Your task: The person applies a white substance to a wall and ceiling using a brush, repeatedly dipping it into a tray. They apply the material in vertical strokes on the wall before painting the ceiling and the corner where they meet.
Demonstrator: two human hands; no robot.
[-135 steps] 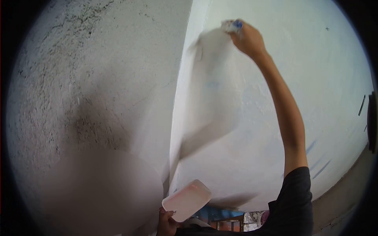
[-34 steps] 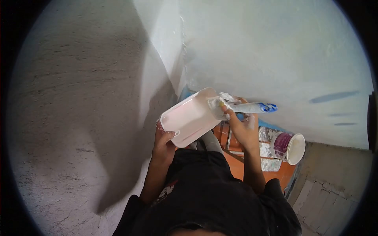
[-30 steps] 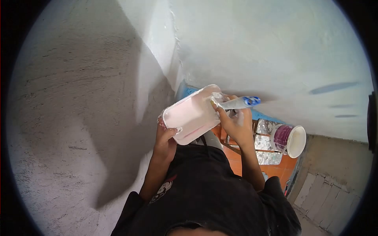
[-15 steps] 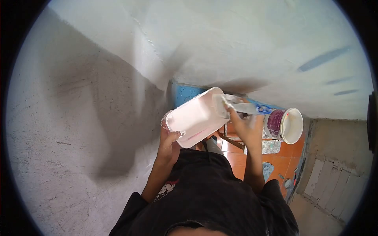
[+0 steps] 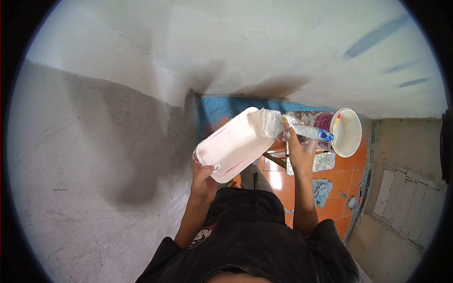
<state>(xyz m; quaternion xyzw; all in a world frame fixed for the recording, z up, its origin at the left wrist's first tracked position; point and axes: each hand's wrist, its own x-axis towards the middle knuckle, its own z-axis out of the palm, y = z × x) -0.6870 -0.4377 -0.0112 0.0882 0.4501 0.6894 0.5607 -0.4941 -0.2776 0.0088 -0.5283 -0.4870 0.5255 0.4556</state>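
A white rectangular tub (image 5: 231, 148), with faint pink streaks inside, is tilted in front of my body. My left hand (image 5: 204, 177) grips its near left end, thumb over the rim. In my right hand (image 5: 299, 146) is a wide paintbrush (image 5: 311, 132) with a pale, blue-tipped handle. Its bristles, coated in white, rest at the far right rim of the tub. White smears cover fingers on both hands. Part of the brush grip is hidden by my fingers.
An open white paint bucket (image 5: 348, 133) with a purple label stands at the right on a paint-spattered surface (image 5: 323, 162). Below, a grey-blue rag (image 5: 322, 192) lies on orange floor tiles (image 5: 278, 179). A half-painted wall (image 5: 118, 118) rises at left, another wall (image 5: 264, 47) ahead.
The paintbrush has turned so its broad, white-coated bristles face me, and its handle slants lower to the right. The tub has shifted slightly; my view has moved a little too.
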